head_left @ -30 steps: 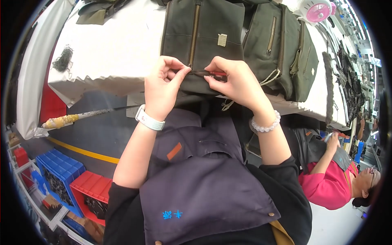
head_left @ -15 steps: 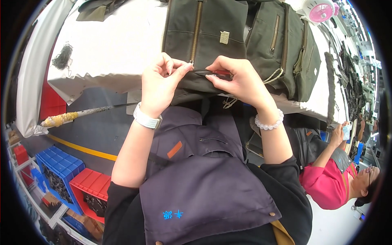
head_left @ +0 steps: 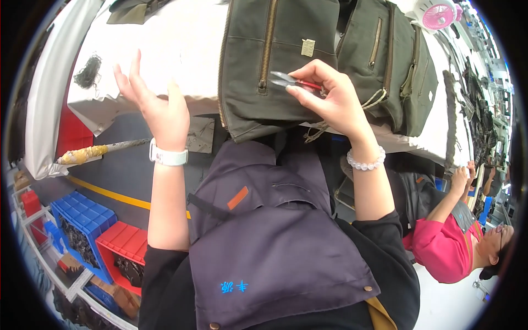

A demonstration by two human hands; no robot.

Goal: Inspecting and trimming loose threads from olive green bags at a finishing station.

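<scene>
My right hand is closed around a pair of thread snips with red handles, their pointed blades toward the left. Beneath the blades lies a dark green garment with a brass zipper running down it and a small pale label. My left hand is raised to the left of the garment, fingers spread, holding nothing. It hovers over the front edge of the white-covered table, apart from the cloth.
More green garments with zippers and pale cords lie at the right. A tangle of dark thread rests at the table's left. Blue crate and red crate stand lower left. A pink-sleeved co-worker is at the right.
My left hand has let go of the garment's lower edge and swung left, opening. My right hand has lifted slightly, the snips' blades now showing. The garment's lower edge has dropped flat.
</scene>
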